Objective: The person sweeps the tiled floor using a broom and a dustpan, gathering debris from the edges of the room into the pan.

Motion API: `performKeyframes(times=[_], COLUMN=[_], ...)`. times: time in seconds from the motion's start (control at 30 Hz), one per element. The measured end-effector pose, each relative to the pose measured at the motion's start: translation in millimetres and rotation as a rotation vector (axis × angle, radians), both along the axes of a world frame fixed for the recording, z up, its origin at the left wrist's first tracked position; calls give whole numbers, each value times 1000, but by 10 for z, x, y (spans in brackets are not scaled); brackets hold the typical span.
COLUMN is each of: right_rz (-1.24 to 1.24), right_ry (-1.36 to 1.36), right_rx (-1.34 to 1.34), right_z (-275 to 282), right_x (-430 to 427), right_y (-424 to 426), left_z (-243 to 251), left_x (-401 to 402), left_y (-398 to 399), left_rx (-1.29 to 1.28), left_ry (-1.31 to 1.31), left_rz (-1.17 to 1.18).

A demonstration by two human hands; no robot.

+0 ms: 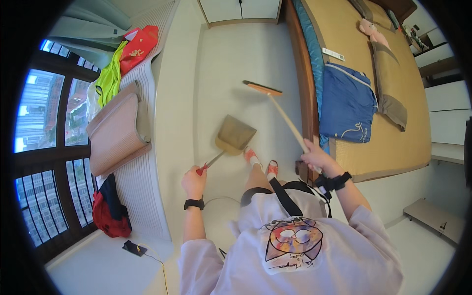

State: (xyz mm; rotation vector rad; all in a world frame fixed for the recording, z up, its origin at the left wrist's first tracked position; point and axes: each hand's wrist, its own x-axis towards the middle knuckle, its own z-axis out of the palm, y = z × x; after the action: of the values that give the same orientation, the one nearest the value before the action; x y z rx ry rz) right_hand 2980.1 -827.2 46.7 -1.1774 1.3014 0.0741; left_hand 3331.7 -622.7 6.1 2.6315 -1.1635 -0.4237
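My left hand [194, 181] is closed around the red grip of a long-handled dustpan [236, 133], whose pan hangs over or rests on the pale floor ahead of my feet. My right hand [316, 156] grips the light-coloured pole of a broom [262, 89] with an orange head and dark bristles. The broom head lies farther forward than the dustpan and to its right, apart from it. Whether the bristles touch the floor is hard to tell. Both wrists wear black straps.
A bed [400, 147] with a wooden side rail [304, 73] stands on the right, bearing a folded blue quilt [348, 103]. A padded window ledge [138, 199] with clothes and a folded mat [118, 132] runs along the left. A white cabinet [239, 9] closes the far end. A cable [223, 197] crosses the floor near me.
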Motion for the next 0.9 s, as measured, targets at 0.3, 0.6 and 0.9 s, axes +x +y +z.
performKeyframes(times=[0.3,0.6,0.9], right_rz=[23,-10,-89], right_ry=[247,410,326], right_rx=[-173,-13,201], right_z=[-905,-1319,-827], right_x=[-353,-438,-49], right_y=[-230,380,1575], left_z=[118,187,68], left_x=[-352,-505,-366], left_y=[656,864,960], left_rx=[53,193,161], left_ry=[-27,11,23], left_rz=[59,12,-28])
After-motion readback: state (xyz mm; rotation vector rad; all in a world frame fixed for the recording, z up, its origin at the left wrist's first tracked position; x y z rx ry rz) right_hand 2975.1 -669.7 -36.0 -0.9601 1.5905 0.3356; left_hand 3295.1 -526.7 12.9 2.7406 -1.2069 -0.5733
